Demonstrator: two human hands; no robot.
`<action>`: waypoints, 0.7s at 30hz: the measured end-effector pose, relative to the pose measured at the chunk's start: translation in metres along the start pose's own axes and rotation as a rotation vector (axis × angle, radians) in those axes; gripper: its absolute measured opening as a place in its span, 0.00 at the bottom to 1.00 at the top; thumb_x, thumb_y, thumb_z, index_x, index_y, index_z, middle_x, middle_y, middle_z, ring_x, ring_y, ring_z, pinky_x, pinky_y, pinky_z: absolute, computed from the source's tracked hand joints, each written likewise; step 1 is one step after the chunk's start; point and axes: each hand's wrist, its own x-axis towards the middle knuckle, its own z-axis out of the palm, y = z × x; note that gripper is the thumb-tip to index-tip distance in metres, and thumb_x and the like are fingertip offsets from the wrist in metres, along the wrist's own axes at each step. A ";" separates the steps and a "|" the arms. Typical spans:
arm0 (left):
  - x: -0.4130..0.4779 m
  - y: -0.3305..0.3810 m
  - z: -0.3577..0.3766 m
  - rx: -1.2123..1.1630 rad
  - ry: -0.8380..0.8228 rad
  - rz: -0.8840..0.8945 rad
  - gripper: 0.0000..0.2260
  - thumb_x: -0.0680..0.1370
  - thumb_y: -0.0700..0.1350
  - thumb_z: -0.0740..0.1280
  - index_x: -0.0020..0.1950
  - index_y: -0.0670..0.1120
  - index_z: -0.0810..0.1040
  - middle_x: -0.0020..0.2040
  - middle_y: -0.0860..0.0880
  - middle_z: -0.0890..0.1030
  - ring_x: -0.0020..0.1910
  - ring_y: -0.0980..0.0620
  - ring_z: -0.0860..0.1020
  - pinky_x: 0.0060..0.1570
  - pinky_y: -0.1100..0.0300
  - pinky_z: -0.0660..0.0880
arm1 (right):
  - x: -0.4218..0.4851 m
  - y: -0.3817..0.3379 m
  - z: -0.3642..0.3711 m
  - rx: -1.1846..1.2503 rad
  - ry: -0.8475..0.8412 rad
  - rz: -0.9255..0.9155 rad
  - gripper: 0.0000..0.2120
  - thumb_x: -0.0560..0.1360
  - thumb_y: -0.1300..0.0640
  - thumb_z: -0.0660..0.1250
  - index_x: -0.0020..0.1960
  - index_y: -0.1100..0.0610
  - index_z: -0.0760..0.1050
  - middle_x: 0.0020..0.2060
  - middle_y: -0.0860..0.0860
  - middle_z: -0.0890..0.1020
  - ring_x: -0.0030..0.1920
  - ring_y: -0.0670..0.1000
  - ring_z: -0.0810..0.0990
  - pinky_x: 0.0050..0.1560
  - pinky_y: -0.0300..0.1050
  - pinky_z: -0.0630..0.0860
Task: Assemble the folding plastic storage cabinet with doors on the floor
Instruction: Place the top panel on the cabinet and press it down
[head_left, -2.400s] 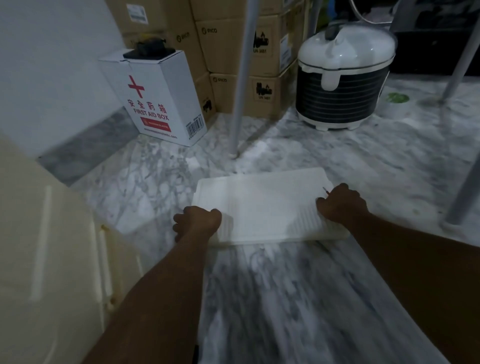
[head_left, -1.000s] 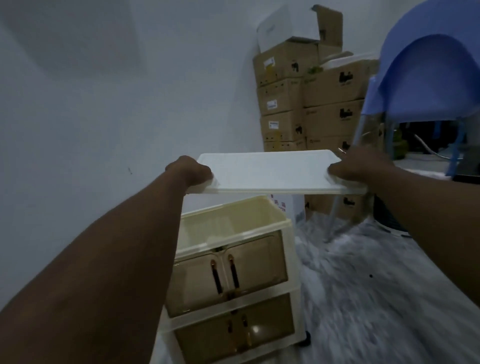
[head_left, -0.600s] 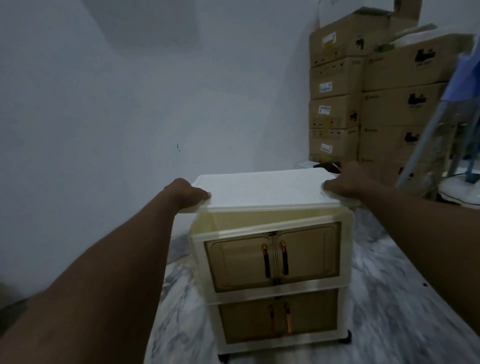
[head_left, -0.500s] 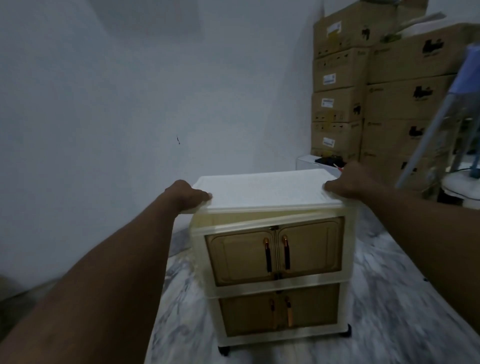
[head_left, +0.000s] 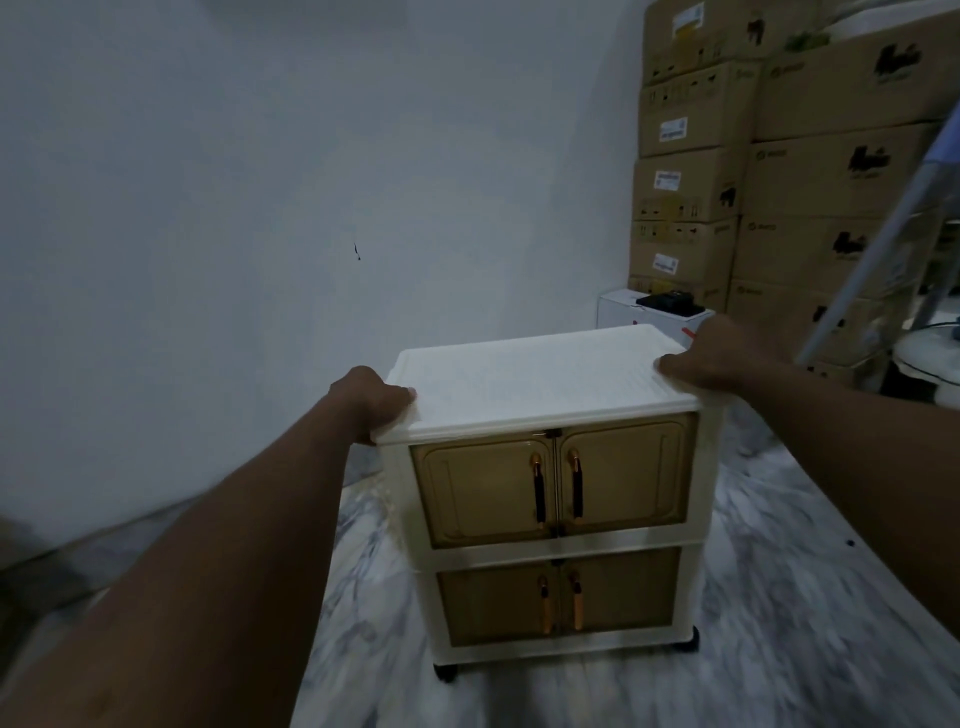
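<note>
The left hand has its grip closed around the left front corner of the white top panel, thumb lying on the panel's upper face and the fingers curled under the edge, out of sight. The right hand grips the panel's right edge toward the back, thumb flat on top and fingers wrapped over the side. Both grips are clenched on this one panel, which spans between them at the middle of the frame.

The panel lies flat on top of the cream cabinet, its front lip sitting just over the upper door frame; whether it is fully seated all round cannot be told. The cabinet stands upright in the lower middle of the frame on a marbled floor. It has two tiers, one above the other, each with a pair of amber translucent doors, four doors in all, every one shut. Each door carries one upright handle by the centre seam, so four handles. Two dark casters show under the front corners.

Behind the cabinet, at centre right, a white box sits on the floor with a dark object on top. Stacked brown cartons fill the upper right. A plain wall covers the left and centre.
</note>
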 end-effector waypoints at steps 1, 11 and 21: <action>0.001 -0.001 0.000 0.019 0.016 -0.002 0.26 0.78 0.50 0.71 0.68 0.35 0.69 0.54 0.40 0.72 0.54 0.40 0.78 0.47 0.47 0.82 | 0.002 0.000 0.001 -0.017 0.009 -0.008 0.31 0.72 0.39 0.71 0.63 0.62 0.74 0.54 0.58 0.79 0.53 0.58 0.77 0.49 0.49 0.76; 0.001 -0.001 -0.001 0.145 0.087 0.002 0.22 0.77 0.52 0.70 0.62 0.36 0.73 0.56 0.38 0.77 0.49 0.39 0.80 0.33 0.52 0.81 | 0.008 0.000 0.007 -0.065 0.022 -0.021 0.32 0.73 0.38 0.69 0.66 0.62 0.72 0.59 0.59 0.79 0.58 0.60 0.78 0.56 0.54 0.77; 0.009 -0.001 -0.004 0.076 0.057 -0.055 0.20 0.77 0.53 0.70 0.58 0.37 0.76 0.50 0.38 0.80 0.37 0.40 0.83 0.30 0.51 0.82 | 0.027 0.002 0.012 -0.134 0.071 -0.009 0.16 0.77 0.52 0.66 0.60 0.62 0.74 0.54 0.60 0.79 0.54 0.60 0.78 0.55 0.55 0.78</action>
